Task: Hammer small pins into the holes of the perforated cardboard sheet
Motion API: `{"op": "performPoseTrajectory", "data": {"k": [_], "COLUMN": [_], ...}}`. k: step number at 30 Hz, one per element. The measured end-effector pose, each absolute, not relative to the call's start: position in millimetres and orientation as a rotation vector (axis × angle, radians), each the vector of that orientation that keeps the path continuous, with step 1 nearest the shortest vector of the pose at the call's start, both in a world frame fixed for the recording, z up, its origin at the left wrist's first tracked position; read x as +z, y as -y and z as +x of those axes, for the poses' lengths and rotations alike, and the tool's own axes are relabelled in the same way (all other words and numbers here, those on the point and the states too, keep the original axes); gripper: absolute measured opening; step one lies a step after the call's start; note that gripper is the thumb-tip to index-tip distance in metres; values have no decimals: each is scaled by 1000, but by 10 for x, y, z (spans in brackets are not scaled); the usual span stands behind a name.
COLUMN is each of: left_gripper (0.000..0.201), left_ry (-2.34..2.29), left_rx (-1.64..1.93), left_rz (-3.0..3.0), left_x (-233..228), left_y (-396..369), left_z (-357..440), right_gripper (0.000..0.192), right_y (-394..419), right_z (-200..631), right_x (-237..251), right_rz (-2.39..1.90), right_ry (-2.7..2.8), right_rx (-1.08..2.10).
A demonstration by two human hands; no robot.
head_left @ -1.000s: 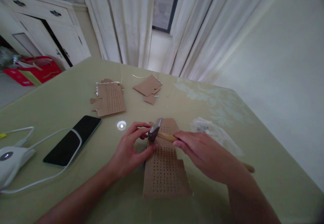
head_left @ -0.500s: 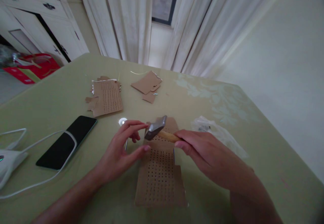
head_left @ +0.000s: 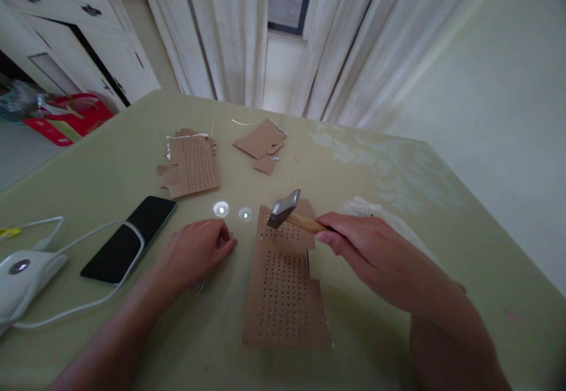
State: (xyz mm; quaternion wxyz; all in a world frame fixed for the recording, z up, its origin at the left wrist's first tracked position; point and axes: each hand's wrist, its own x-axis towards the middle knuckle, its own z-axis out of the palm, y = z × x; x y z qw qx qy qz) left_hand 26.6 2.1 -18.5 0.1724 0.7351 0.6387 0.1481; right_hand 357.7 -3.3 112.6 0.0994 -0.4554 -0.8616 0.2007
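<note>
Right hand (head_left: 369, 255) grips the hammer (head_left: 285, 208) by its wooden handle, head over the far part of the perforated cardboard (head_left: 283, 296). Cardboard's long axis runs near to far between the hands, apart from the left hand (head_left: 197, 252) and just beside the right fingertips, so right is nearer. Left fingers are curled near a thin metal rod (head_left: 202, 288), can't tell if they pinch anything

At the lower left of the frame, a bare left hand (head_left: 194, 254) joins a slender, uncovered left forearm (head_left: 124, 329); right of centre, a bare right hand (head_left: 360, 246) tops a smooth, uncovered right wrist (head_left: 407, 282).
</note>
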Motion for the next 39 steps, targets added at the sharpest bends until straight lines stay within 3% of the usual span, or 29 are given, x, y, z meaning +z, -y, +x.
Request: {"op": "performPoseTrajectory", "data": {"k": [5, 13, 20, 23, 28, 33, 39], "left_gripper": [14, 21, 39, 26, 24, 9, 9], "left_ry": [-1797, -1723, -1483, -1306, -1135, -1233, -1302], "left_rx": [417, 523, 1226, 1398, 1407, 1313, 1267], "left_rz": [2107, 1983, 1628, 1564, 1515, 1708, 1773], "left_x": [-207, -122, -31, 21, -7, -45, -54], "left_y": [-26, -136, -116, -28, 67, 68, 58], "left_z": [388, 398, 450, 578, 741, 735, 727], "right_gripper": [40, 35, 34, 33, 33, 33, 33], "right_y": [45, 50, 46, 41, 24, 10, 12], "right_z": [3592, 3603, 3620, 3632, 3649, 3635, 3640], "right_x": [1131, 1159, 1178, 1192, 1181, 1155, 1135], "right_rz": [-1374, -1352, -1355, -1360, -1368, -1386, -1376], "right_ry": [2542, 2531, 2530, 2525, 2527, 2551, 2575], "right_rx": [592, 604, 623, 606, 603, 612, 595]}}
